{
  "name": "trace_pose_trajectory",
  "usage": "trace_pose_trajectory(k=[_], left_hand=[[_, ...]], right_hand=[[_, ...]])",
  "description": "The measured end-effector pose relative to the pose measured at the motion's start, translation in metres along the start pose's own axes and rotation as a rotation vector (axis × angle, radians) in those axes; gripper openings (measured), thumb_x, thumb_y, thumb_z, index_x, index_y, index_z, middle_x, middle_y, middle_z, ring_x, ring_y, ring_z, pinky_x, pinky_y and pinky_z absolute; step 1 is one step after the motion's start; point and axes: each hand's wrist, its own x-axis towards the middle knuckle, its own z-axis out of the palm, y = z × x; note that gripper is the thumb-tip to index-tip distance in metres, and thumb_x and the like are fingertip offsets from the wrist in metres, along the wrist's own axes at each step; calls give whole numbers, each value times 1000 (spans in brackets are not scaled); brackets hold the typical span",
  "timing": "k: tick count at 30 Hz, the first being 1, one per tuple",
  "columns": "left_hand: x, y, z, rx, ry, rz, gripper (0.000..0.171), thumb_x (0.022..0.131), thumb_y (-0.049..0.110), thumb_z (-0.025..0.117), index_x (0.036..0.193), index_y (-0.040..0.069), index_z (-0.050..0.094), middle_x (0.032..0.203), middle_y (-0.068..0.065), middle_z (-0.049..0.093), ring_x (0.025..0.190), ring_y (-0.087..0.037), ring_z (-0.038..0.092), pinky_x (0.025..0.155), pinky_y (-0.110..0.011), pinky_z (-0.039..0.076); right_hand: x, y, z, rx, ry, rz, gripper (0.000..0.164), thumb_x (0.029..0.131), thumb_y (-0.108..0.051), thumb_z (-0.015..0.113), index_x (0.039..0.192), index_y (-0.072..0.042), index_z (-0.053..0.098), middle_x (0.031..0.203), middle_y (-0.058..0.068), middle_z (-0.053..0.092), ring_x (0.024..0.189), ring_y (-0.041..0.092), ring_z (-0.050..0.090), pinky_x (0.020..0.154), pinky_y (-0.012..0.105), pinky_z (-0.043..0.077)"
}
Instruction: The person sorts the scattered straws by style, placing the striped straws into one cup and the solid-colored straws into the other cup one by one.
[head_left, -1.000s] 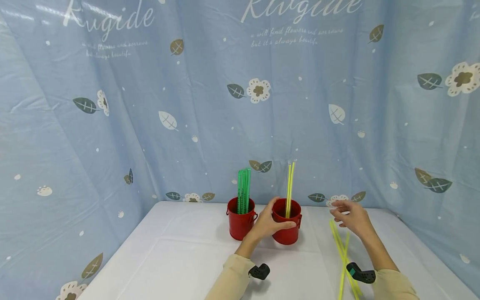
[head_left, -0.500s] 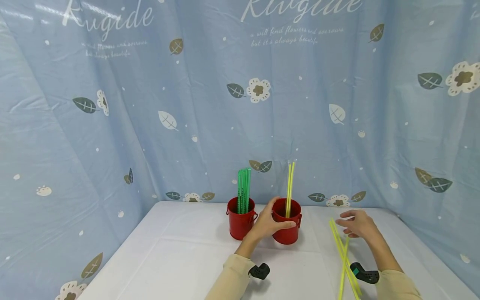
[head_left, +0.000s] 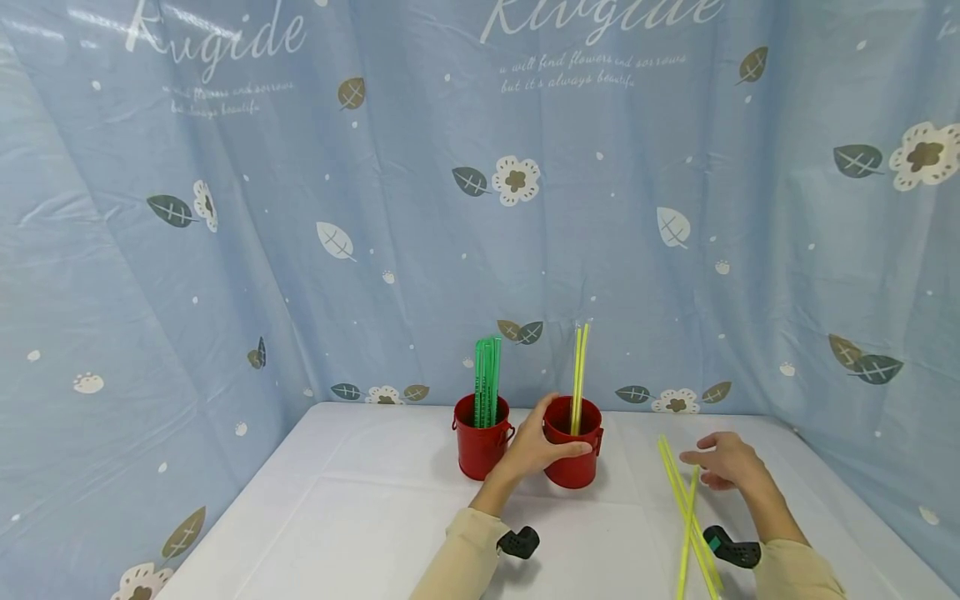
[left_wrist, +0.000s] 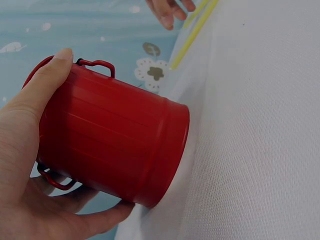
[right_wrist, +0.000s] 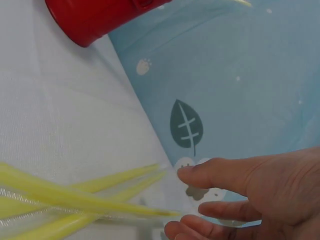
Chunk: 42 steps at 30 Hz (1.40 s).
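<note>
My left hand (head_left: 534,448) grips a small red metal bucket (head_left: 572,471), thumb on the near side and fingers around the far side. Two yellow straws (head_left: 581,367) in clear wrapping stand in this bucket. In the left wrist view the bucket (left_wrist: 110,130) shows its two wire handles. At the right, several wrapped yellow straws (head_left: 688,533) lie crossed on the white table. Close over their far ends hovers my right hand (head_left: 726,460), fingers loosely bent with nothing between them. The right wrist view puts its thumb and fingertips right beside the straw tips (right_wrist: 170,213).
Just left of the gripped bucket stands a second red bucket (head_left: 480,457) holding several green straws (head_left: 487,375). A blue patterned curtain (head_left: 420,250) hangs behind the white-covered table (head_left: 360,517). Both wrists wear black camera mounts (head_left: 519,543).
My right hand has moved down and slightly right, toward the far ends of the lying yellow straws. The left hand and both buckets stay where they were.
</note>
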Motion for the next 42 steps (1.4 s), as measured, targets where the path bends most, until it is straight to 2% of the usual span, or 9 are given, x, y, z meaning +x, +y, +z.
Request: trace_pose_trajectory(k=[11,16,20,33,42], left_hand=[[1,-1,0,-1,-2,7,98,77,49,80,154,24,26,143,3,50,128,-19,49,92,-38,57],[1,-1,1,5,0,4,96,76,49,80,153,27,27,143,4,50,128,-19,49,92,-39,57],[0,-1,1,10,3,0,95,76,50,80,153,30,27,143,4,49,129,-19,48,93,-39,57],[1,-1,1,3,10,9,97,76,50,80,153,27,27,143,5,49,128,-19,48,93,-39,56],[2,-3,1,6,10,11,96,77,49,80,154,26,27,143,4,49,129,-19,48,92,-40,57]], right_hand=[[1,7,5,42,-47,31,64,86,-22,71,123,20,41,80,14,57,61,15,58,57,26,52],[-1,5,7,30,-50,52,62,85,-20,72,121,20,41,79,15,57,61,15,59,57,25,53],[0,6,8,25,-54,53,61,85,-17,73,120,20,41,78,15,58,61,16,60,57,26,54],[4,11,10,77,-118,20,60,83,-9,72,122,22,38,73,11,61,59,13,64,57,25,57],[2,9,11,101,-131,34,57,84,-4,71,123,22,39,72,11,61,57,13,64,57,25,58]])
